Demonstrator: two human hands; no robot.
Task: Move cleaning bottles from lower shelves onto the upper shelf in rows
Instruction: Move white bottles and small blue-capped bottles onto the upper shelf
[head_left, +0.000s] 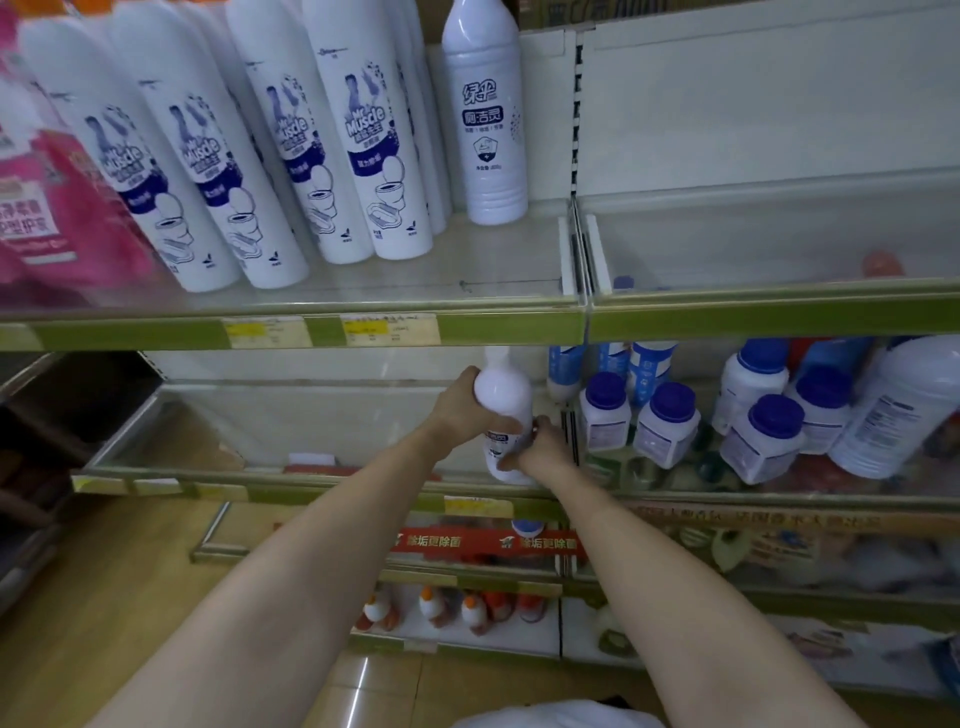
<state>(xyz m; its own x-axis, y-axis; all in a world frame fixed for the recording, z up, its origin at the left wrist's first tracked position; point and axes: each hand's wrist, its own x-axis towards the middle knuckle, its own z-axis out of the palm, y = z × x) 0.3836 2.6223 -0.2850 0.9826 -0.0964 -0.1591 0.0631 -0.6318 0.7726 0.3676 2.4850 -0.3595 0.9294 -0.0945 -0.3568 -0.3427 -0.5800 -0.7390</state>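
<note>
A white cleaning bottle (505, 395) stands on the lower shelf (218, 480), just under the upper shelf's green edge. My left hand (460, 410) grips its shoulder from the left. My right hand (537, 447) wraps its lower body from the right. On the upper shelf (498, 270) one matching white bottle (485, 119) stands alone at the back. To its left, several tall white Mr Muscle bottles (363, 130) stand in rows.
Pink refill pouches (47, 208) fill the upper shelf's far left. Short jars with purple caps (670, 421) crowd the lower shelf right of my hands. A divider (574, 249) bounds the upper shelf's right end. Orange-capped bottles (431, 608) sit on the bottom shelf.
</note>
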